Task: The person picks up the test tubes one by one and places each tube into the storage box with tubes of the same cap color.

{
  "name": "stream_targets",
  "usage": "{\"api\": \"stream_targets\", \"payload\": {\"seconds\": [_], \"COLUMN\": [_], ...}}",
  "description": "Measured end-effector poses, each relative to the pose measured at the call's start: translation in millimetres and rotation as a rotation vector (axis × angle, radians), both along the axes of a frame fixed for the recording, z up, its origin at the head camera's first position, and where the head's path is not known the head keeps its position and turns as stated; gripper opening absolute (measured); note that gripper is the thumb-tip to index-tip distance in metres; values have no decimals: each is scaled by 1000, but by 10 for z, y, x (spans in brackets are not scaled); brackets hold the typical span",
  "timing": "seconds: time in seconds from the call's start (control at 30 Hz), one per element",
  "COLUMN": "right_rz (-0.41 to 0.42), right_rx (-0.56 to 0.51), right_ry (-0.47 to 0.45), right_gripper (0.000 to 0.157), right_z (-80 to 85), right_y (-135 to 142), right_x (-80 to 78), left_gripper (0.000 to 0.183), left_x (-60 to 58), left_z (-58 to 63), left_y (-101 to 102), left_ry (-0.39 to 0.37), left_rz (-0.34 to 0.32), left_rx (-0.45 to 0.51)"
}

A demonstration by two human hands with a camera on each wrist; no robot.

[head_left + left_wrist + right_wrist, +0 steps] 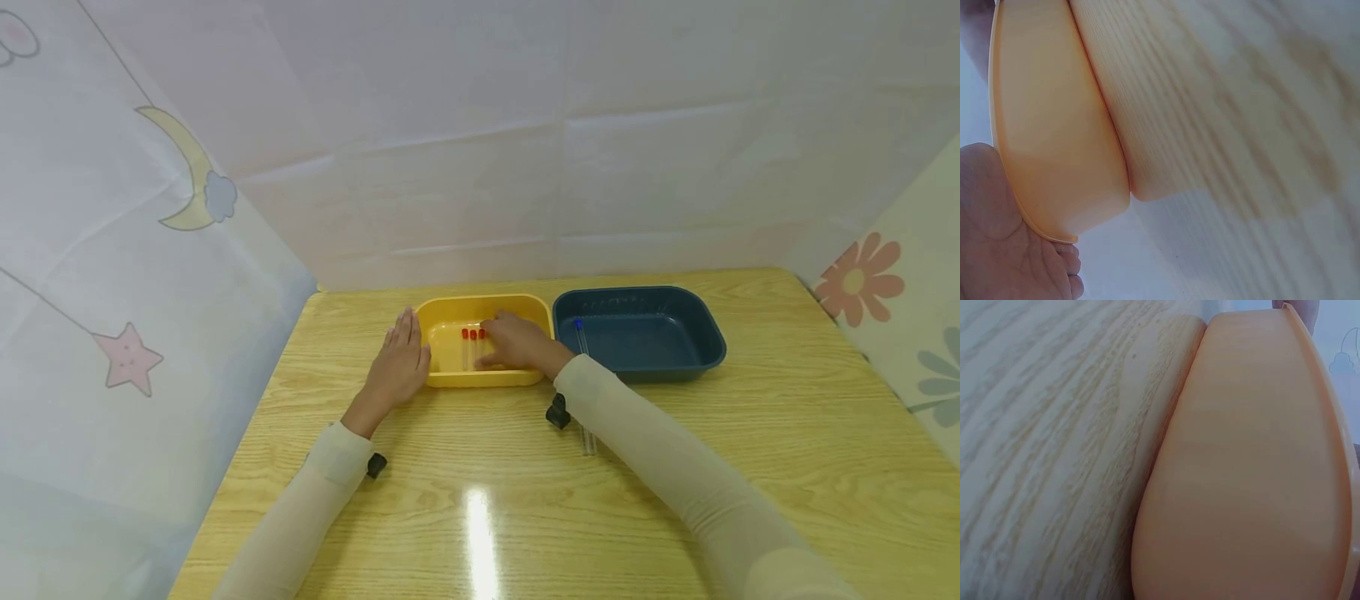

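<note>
Inside the yellow tray [450, 381], several slim clear tubes with red caps [473, 334] lie side by side. My left hand [397, 367] rests along the tray's left end with fingers straight. In the left wrist view its palm touches the rim. My right hand [517, 342] reaches over the tray's right part, thumb and forefinger bent at the rightmost red-capped tube. Whether they pinch that tube is not clear. The right wrist view shows mostly the tray's outer wall [1241, 450], with the hand's grip hidden.
A dark blue tray [675, 373] stands just right of the yellow one. A blue-capped clear tube [579, 325] leans in its left side. Clear tube ends [588, 442] show on the wooden table [420, 500] beside my right sleeve. A fabric backdrop [480, 167] hangs behind.
</note>
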State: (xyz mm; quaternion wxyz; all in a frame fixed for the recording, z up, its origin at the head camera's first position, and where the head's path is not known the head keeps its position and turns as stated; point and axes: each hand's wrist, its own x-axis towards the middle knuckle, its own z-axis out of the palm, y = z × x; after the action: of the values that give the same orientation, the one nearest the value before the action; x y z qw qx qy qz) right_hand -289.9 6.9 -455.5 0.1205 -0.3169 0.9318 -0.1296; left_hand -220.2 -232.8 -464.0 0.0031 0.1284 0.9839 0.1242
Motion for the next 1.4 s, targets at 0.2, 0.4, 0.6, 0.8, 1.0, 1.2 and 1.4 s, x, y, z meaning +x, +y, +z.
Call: {"api": "stream_targets", "payload": {"seconds": [0.2, 0.4, 0.6, 0.8, 1.0, 1.2, 1.4], "right_rz": [-14, -26, -55, -57, -66, -73, -70], "right_rx": [-27, -42, -64, -58, -53, -28, -47], "right_ry": [-3, 33, 74, 142, 189, 298, 370], "right_gripper": [76, 72, 70, 71, 74, 78, 83], "right_z": [29, 86, 163, 187, 208, 222, 230], "right_y": [29, 46, 72, 123, 166, 222, 316], "right_x": [10, 68, 144, 180, 204, 245, 283], "left_gripper": [65, 65, 65, 64, 63, 63, 63], "left_x": [8, 2, 3, 3, -2, 7, 19], "left_z": [11, 1, -3, -9, -26, -39, -31], "left_y": [7, -3, -5, -9, -13, -14, -13], "left_ry": [9, 8, 10, 8, 12, 24, 24], "left_rz": [1, -3, -3, -1, 0, 3, 3], "left_rx": [0, -8, 0, -3, 6, 16, 13]}}
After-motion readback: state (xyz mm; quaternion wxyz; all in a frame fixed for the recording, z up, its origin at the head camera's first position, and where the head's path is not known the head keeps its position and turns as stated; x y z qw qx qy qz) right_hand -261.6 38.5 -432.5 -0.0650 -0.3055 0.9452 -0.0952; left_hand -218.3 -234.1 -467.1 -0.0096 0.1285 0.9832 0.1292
